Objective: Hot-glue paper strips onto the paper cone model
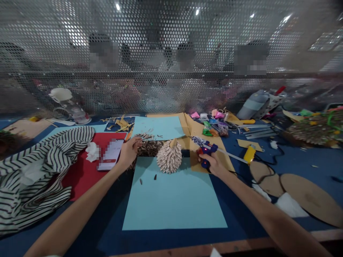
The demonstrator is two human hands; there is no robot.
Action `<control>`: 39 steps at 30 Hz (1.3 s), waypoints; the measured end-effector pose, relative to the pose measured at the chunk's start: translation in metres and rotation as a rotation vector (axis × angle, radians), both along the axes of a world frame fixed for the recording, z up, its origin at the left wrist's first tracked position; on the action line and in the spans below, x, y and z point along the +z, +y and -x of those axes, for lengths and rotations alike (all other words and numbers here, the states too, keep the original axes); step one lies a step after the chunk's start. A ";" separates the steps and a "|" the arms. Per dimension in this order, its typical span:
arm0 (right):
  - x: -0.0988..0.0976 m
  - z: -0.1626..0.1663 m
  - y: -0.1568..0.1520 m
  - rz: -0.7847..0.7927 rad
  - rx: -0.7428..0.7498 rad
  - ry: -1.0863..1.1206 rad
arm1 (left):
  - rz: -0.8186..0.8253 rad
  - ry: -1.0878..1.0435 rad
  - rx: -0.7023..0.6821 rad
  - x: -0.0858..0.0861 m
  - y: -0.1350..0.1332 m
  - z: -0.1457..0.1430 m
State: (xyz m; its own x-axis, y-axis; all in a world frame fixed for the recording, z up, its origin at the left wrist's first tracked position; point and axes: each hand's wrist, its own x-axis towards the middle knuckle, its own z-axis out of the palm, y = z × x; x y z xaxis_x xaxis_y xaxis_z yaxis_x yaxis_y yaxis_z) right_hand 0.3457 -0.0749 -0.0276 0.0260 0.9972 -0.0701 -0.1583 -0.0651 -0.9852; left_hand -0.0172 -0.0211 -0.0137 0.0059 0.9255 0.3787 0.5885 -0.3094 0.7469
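My right hand [211, 161] is wrapped around a dark blue hot glue gun [205, 151] with a small red light, its nozzle end pointing left over brown card. At the pile of seed husks [150, 147], the fingers of my left hand [130, 151] are pinched together; what they hold, if anything, is too small to make out. Between my hands stands a rounded cone [169, 157] covered in pale overlapping husks, with a tan tip. It rests at the back edge of a light blue sheet [174, 203], where two dark seed husks [155, 177] lie apart.
To the left are a phone [110, 155], a red sheet [80, 182] and striped cloth [48, 160]. On the right lie a yellow cutter [249, 154], cardboard discs [308, 192], a dark cord and colored packets [211, 128]. A perforated metal screen [160, 92] stands behind.
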 end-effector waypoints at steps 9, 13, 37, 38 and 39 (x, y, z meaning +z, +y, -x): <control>0.006 0.003 -0.002 0.019 -0.026 0.001 | 0.086 -0.264 -0.102 0.004 0.002 -0.008; 0.005 0.003 -0.001 0.017 -0.026 -0.001 | 0.102 -0.270 -0.143 0.010 0.002 -0.009; -0.002 -0.001 0.001 -0.019 0.001 -0.008 | 0.230 0.682 -0.353 0.062 -0.009 0.032; -0.002 -0.001 0.001 -0.019 0.001 -0.009 | 0.234 0.681 -0.353 0.061 -0.009 0.031; -0.002 -0.001 0.001 -0.018 0.000 -0.011 | 0.237 0.674 -0.350 0.059 -0.008 0.030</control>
State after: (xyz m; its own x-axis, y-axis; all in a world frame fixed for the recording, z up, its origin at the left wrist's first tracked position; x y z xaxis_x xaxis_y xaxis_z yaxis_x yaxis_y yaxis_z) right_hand 0.3471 -0.0739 -0.0298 0.0265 0.9983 -0.0514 -0.1476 -0.0470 -0.9879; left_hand -0.0470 -0.0291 0.0455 0.4689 0.8831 -0.0167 0.8353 -0.4372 0.3333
